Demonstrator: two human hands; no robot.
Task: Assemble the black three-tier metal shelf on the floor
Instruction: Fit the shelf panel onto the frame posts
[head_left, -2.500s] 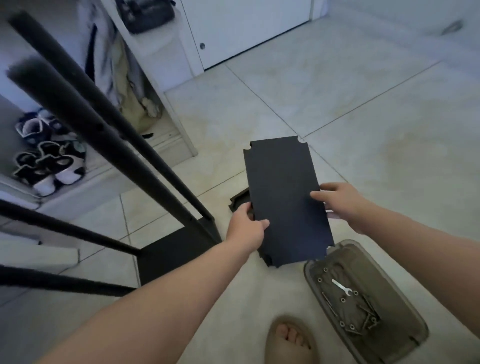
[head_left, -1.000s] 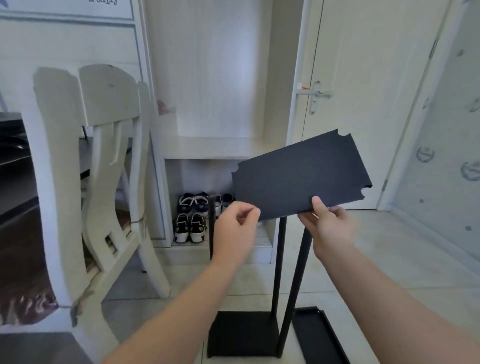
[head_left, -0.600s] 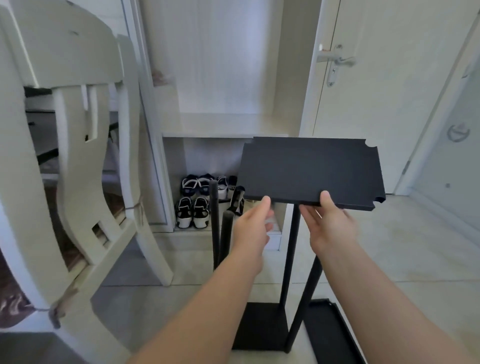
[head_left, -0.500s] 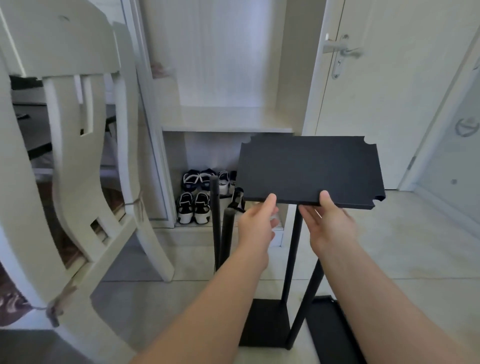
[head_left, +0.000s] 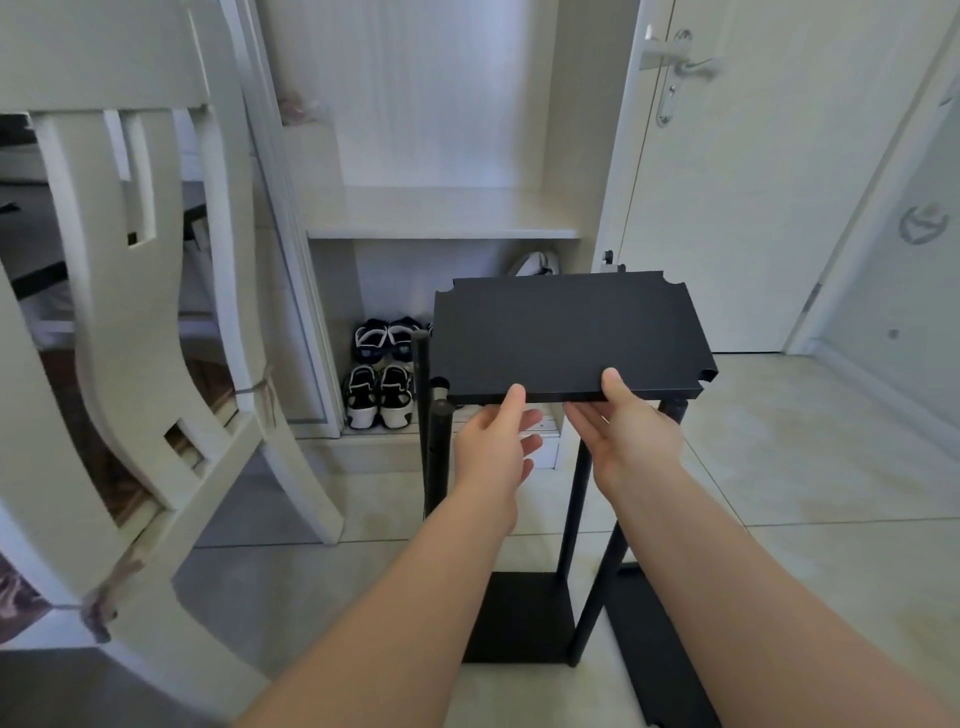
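Grip, right hand (head_left: 628, 431): thumb flat on top of the near edge of the black shelf panel (head_left: 566, 332), fingers tucked beneath. This is a pinch that appears to carry most of the weight. Grip, left hand (head_left: 493, 441): thumb tip against the panel's front lip, fingers straight and spread below it, closed round nothing. Reads as a steadying prop rather than a hold.

Panel sits just ahead of both hands, level, over the tops of the upright posts (head_left: 575, 499). Not seated: one post top stands clear just left of the left hand, outside the panel's near-left notch. Judgement: it is held level and by the near edge so that the four notched corners stay free and can meet the posts together.

Below the hands: base panel (head_left: 519, 618) flat on the floor (head_left: 779, 467), posts rising from it. Under the right forearm a second black tray (head_left: 654, 654) lies on the floor, probably the remaining tier.

Left of the left hand: pale chair (head_left: 130, 312), close to the frame. Beyond the panel: open cabinet (head_left: 441, 213) with shoes (head_left: 379, 395) low down, and a door (head_left: 727, 182) further right.

Risk: the left posts stand off the corners and may need drawing in before the panel drops on
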